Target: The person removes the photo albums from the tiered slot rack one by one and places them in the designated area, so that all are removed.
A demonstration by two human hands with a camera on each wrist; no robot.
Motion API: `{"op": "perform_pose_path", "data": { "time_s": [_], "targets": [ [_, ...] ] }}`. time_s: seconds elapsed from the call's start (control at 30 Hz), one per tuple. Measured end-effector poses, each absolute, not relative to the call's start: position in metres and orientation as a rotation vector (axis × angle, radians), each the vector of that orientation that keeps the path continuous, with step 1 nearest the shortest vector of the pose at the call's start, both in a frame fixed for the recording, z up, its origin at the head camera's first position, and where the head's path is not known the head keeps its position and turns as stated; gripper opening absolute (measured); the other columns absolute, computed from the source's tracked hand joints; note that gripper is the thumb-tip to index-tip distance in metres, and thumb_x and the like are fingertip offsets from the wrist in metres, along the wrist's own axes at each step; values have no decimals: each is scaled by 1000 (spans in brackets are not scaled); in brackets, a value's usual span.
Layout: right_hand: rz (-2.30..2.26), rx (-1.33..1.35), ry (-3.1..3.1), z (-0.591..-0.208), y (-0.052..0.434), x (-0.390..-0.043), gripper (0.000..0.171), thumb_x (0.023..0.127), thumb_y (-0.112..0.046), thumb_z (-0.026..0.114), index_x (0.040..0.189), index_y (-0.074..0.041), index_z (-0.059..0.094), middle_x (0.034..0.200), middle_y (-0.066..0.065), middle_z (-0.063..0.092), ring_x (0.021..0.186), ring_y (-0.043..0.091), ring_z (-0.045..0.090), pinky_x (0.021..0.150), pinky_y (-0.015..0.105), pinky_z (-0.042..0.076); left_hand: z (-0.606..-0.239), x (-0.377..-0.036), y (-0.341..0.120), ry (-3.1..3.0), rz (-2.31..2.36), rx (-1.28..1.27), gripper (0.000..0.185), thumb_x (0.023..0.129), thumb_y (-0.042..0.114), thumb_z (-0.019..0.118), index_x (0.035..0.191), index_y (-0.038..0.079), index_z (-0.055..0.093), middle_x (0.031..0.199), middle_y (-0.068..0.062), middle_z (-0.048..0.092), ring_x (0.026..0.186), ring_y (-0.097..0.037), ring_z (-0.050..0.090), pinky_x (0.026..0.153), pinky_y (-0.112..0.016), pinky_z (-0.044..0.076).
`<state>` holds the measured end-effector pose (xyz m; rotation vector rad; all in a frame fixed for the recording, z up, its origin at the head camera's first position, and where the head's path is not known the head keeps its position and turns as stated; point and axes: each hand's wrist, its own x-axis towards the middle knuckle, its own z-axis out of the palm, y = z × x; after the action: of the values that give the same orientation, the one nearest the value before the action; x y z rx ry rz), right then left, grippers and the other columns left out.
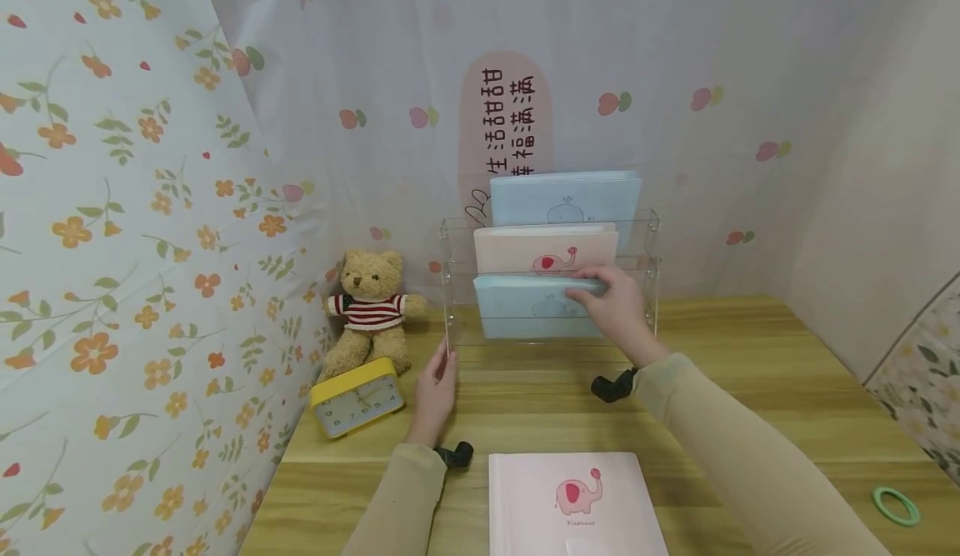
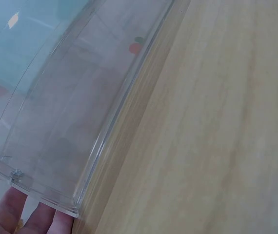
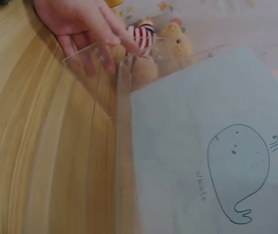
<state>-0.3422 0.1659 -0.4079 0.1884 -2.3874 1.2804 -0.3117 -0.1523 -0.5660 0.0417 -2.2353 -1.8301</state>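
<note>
A clear acrylic rack (image 1: 457, 289) stands on the table with books in its tiers. My left hand (image 1: 437, 393) holds the rack's left side panel at its lower front edge; in the left wrist view its fingers (image 2: 36, 217) lie behind the clear panel. In the lowest tier is a light blue book (image 1: 517, 310) with a whale drawing, labelled "Whale" in the right wrist view. My right hand (image 1: 618, 306) pinches its upper right edge, thumb in front and fingers behind. Behind it rise a pink elephant book (image 1: 498, 247) and another blue whale book (image 1: 517, 197).
A pink elephant book (image 1: 525, 498) lies flat at the table's front. A teddy bear (image 1: 375, 289) in a striped shirt sits left of the rack, behind a tilted yellow clock (image 1: 360, 402). A green ring (image 1: 911, 513) lies at the right. A patterned curtain (image 1: 337, 56) hangs behind.
</note>
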Motion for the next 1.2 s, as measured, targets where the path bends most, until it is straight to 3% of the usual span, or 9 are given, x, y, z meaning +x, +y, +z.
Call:
{"op": "perform_pose_path", "data": {
  "time_s": [0.17, 0.5, 1.0, 1.2],
  "targets": [
    [1271, 229, -2235, -397, 161, -335, 25, 92, -12, 91, 114, -3, 81, 121, 21, 74, 118, 37, 65, 98, 38, 47, -565, -312, -153, -2218, -1839, 26, 51, 116, 31, 60, 166, 26, 52, 161, -15, 62, 146, -37, 62, 121, -57, 53],
    [1269, 287, -2097, -379, 160, -309, 28, 86, -7, 94, 110, -1, 82, 109, 21, 71, 109, 36, 60, 93, 33, 40, -570, -315, -156, -2210, -1840, 21, 51, 115, 35, 61, 165, 31, 52, 161, -14, 62, 147, -36, 62, 122, -57, 52],
    [1248, 236, -2429, -424, 182, -271, 18, 92, -14, 92, 108, -11, 84, 108, 11, 74, 106, 27, 67, 85, 30, 47, -568, -314, -154, -2228, -1823, 19, 52, 115, 36, 60, 166, 28, 51, 162, -13, 61, 147, -35, 62, 122, -55, 52],
    [1301, 227, -2546, -440, 187, -264, 19, 93, -18, 91, 110, -13, 84, 116, 11, 78, 114, 31, 70, 90, 35, 52, -571, -315, -154, -2228, -1821, 37, 52, 115, 36, 61, 166, 28, 51, 161, -12, 62, 146, -34, 63, 120, -54, 53]
  ]
}}
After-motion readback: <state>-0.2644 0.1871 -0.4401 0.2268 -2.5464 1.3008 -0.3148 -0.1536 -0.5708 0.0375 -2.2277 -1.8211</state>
